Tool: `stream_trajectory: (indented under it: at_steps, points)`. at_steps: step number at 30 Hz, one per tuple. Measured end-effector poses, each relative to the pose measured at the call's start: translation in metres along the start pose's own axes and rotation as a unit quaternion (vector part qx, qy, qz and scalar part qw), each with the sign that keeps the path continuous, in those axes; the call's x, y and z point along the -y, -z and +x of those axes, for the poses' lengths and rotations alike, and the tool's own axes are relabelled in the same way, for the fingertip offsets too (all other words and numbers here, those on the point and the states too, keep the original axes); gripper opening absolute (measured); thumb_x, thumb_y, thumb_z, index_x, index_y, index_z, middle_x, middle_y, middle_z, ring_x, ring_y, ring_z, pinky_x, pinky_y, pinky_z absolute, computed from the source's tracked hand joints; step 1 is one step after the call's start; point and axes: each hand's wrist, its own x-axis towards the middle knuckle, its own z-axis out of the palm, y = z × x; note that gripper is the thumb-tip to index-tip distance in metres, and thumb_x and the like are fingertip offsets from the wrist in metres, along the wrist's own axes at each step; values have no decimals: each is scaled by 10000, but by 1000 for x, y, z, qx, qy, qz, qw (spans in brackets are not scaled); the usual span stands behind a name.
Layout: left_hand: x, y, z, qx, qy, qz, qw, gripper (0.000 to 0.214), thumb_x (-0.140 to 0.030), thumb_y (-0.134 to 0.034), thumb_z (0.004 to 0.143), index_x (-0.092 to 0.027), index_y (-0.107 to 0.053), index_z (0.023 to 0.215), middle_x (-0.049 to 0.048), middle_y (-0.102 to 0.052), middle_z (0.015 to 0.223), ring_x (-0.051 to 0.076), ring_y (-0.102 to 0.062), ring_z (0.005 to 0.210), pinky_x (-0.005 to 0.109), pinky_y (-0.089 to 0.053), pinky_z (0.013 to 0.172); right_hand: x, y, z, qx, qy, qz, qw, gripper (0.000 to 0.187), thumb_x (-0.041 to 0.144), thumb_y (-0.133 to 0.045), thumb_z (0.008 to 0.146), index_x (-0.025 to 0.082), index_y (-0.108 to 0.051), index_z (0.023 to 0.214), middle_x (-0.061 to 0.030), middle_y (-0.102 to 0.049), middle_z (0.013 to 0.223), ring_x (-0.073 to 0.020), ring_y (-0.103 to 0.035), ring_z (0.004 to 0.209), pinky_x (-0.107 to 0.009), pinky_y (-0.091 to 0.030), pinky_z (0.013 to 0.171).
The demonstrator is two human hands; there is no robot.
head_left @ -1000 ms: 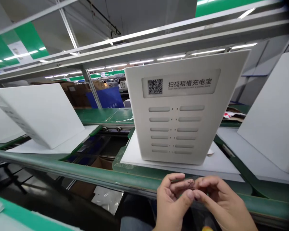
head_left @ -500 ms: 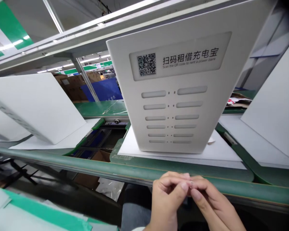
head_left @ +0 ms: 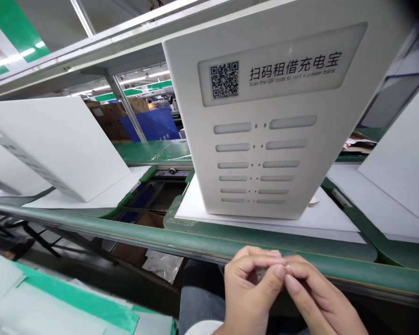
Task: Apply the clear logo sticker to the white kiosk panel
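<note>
Inspection at this station: your left hand (head_left: 251,291) and your right hand (head_left: 323,298) are raised close together just in front of the green desk rail (head_left: 91,225). Both are in a narrow pinch, fingers curled, with the fingertips meeting at the centre. You may be holding something very small between them, but from this view it cannot be made out, so I cannot confirm what, if anything, you hold. Neither hand touches the rail or the cabinet. The tight, close-in pinch looks suited to fine handling.

Directly ahead, a white power-bank rental cabinet (head_left: 286,177) leans back on a white sheet (head_left: 330,218), with its QR-code label and rows of slots facing you. The sheet appears to shield the casing from the green belt. Similar white panels (head_left: 59,149) lean at the stations to either side, well apart, apparently spaced so that the units do not touch.
</note>
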Motion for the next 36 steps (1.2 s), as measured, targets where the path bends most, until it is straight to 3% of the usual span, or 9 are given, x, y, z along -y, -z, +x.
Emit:
stream_trajectory:
  at_steps: [9, 17, 29, 36]
  points:
    - [0, -1, -9, 19, -2, -6, 1000, 49, -244, -699, 709, -229, -725, 747, 46, -644, 765, 147, -617, 821, 232, -482, 795, 4, -1, -4, -26, 30, -54, 998, 133, 177, -377, 892, 218, -490, 949, -6, -589, 868, -72, -580, 871, -102, -475, 723]
    - [10, -7, -17, 22, -78, 16, 997, 165, -142, -662, 710, -261, -720, 807, 35, -641, 801, 124, -614, 815, 212, -488, 786, 3, 1, -6, -69, 44, -54, 995, 121, 152, -365, 874, 192, -456, 806, 9, -527, 716, -58, -543, 678, -104, -459, 605]
    - [13, -12, -17, 15, -105, 52, 993, 182, -114, -651, 701, -254, -718, 798, 29, -630, 781, 124, -618, 797, 210, -496, 766, -2, 1, -10, -73, 8, -12, 997, 137, 173, -338, 884, 209, -471, 876, 12, -524, 739, -62, -539, 668, -107, -464, 590]
    - [11, -12, -14, 17, -69, 41, 997, 130, -160, -658, 713, -242, -721, 792, 40, -619, 778, 134, -613, 811, 220, -486, 779, -4, 2, -10, -73, -7, 21, 997, 149, 180, -340, 883, 196, -461, 799, 4, -507, 739, -71, -517, 654, -131, -469, 599]
